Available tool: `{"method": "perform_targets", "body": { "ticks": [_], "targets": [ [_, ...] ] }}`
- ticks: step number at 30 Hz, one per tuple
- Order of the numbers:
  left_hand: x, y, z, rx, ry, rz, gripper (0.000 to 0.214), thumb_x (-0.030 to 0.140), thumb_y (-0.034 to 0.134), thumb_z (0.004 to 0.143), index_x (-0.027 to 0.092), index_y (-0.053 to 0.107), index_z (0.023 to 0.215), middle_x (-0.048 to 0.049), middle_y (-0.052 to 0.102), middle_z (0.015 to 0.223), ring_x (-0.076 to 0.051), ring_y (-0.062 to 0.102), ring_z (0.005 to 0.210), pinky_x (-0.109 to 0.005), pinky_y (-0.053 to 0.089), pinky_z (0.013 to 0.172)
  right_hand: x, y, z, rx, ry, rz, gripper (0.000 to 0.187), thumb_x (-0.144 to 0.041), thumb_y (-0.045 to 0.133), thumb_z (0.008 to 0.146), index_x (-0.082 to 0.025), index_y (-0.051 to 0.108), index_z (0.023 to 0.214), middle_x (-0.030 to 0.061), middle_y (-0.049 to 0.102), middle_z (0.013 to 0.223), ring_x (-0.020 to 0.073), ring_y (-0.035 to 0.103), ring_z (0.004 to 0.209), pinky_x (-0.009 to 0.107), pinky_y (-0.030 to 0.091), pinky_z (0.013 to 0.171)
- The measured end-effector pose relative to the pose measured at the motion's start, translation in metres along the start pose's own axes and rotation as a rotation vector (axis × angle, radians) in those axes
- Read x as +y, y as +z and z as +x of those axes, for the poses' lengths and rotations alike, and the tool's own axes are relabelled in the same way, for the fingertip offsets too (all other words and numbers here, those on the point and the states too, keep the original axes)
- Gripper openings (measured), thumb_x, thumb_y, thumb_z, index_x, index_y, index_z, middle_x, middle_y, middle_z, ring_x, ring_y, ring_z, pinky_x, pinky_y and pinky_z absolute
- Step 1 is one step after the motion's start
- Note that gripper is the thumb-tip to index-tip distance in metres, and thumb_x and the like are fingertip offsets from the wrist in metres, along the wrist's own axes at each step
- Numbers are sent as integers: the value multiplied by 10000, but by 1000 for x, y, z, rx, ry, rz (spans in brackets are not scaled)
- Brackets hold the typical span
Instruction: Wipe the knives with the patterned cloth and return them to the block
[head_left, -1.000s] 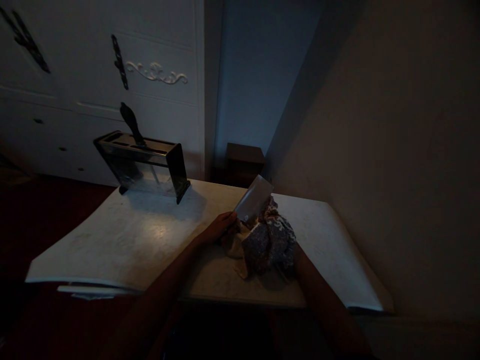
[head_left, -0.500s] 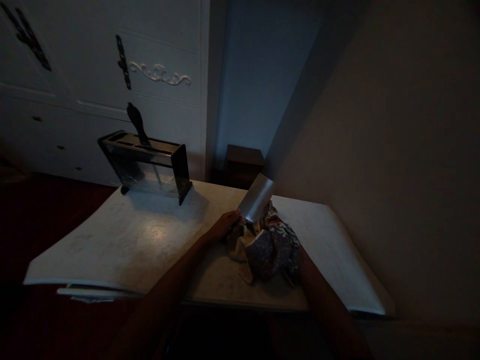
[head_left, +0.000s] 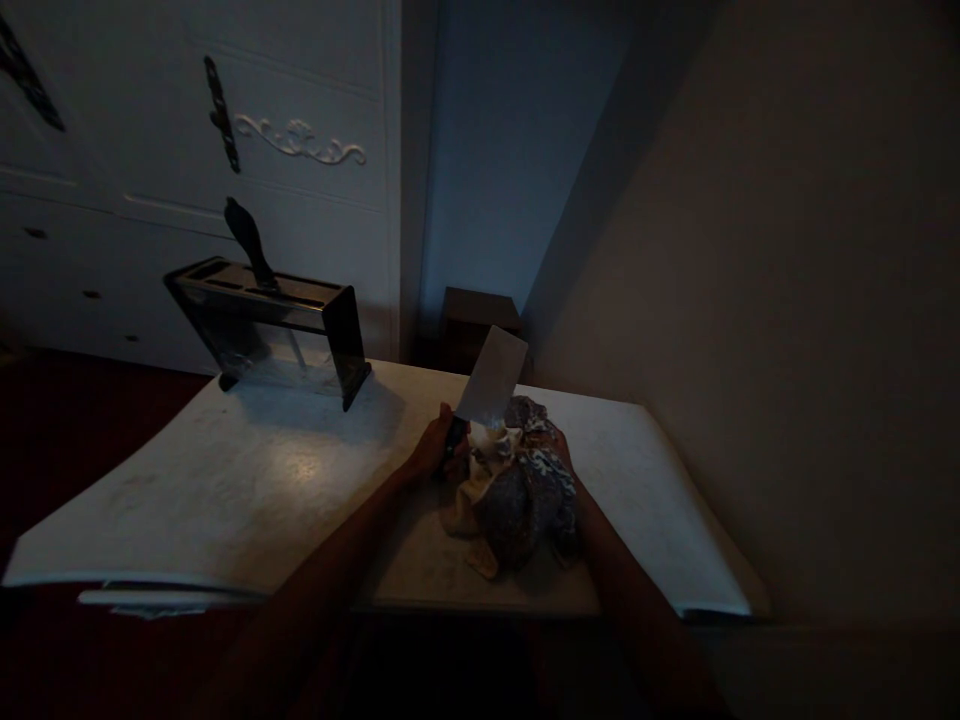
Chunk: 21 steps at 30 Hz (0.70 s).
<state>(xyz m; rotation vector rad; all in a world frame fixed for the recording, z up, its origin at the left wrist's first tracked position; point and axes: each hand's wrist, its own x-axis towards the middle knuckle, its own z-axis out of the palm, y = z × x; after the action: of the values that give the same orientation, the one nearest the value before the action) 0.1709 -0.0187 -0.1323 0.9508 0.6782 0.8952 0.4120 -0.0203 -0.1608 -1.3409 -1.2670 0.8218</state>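
Observation:
My left hand (head_left: 435, 447) is closed round the dark handle of a cleaver (head_left: 491, 381), whose broad grey blade points up and away. My right hand (head_left: 559, 450) is wrapped in a patterned cloth (head_left: 517, 490) bunched against the lower part of the blade; only a few fingers show. Both hands hover over a pale table (head_left: 247, 480). The room is dim.
A knife block (head_left: 270, 325) with one dark-handled knife (head_left: 246, 240) in a slot stands at the table's far left. Behind it is a white cabinet (head_left: 187, 130). A small dark box (head_left: 476, 320) sits beyond the far edge. A wall runs along the right.
The cleaver blade has risen and turned more upright. My left hand has closed tighter round the handle, and the cloth with my right hand has shifted up along the blade.

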Motion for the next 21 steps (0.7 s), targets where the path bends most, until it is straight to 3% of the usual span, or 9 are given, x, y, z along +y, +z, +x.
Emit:
{"method": "perform_targets", "body": {
  "ticks": [3, 6, 11, 15, 18, 21],
  "targets": [
    [-3, -1, 1, 9, 44, 15, 768, 910, 358, 695, 169, 494, 845, 61, 417, 485, -77, 332, 283, -220, 329, 280, -12, -3, -1, 119, 42, 78, 493, -519, 702, 631, -187, 650, 991, 59, 704, 934, 215, 670, 811, 349, 552, 749],
    [-5, -1, 1, 22, 73, 46, 769, 909, 334, 704, 170, 494, 845, 58, 422, 493, -76, 333, 280, -218, 319, 284, -26, 1, -11, 85, -87, -29, 522, -476, 728, 677, -177, 651, 1098, 73, 693, 1059, 221, 659, 941, 355, 536, 854],
    [-8, -1, -3, 59, 129, 158, 752, 872, 280, 767, 163, 517, 850, 51, 434, 495, -72, 342, 286, -204, 295, 306, -38, 20, -25, -98, -320, -231, 530, -440, 726, 705, -158, 678, 1151, 90, 717, 1043, 241, 681, 888, 375, 545, 842],
    [-10, -3, -6, 1, 117, 322, 766, 850, 168, 804, 161, 480, 681, 21, 416, 433, -82, 375, 312, -203, 283, 340, -40, 31, -30, -282, -519, -337, 457, -345, 677, 706, -155, 705, 1120, 82, 729, 947, 206, 677, 776, 310, 540, 752],
    [-10, -3, -7, -23, 128, 435, 813, 886, 171, 759, 152, 503, 655, -16, 486, 470, -97, 430, 376, -212, 307, 369, -43, 35, -33, -461, -509, -334, 507, -274, 625, 700, -127, 674, 1183, 43, 712, 812, 149, 609, 613, 250, 502, 618],
    [-8, -2, -9, -7, 120, 446, 823, 893, 199, 746, 146, 541, 692, -15, 497, 478, -104, 426, 386, -219, 299, 369, -47, 38, -34, -506, -406, -330, 541, -257, 606, 696, -119, 655, 1216, 29, 697, 807, 136, 571, 596, 243, 474, 597]
  ]
}}
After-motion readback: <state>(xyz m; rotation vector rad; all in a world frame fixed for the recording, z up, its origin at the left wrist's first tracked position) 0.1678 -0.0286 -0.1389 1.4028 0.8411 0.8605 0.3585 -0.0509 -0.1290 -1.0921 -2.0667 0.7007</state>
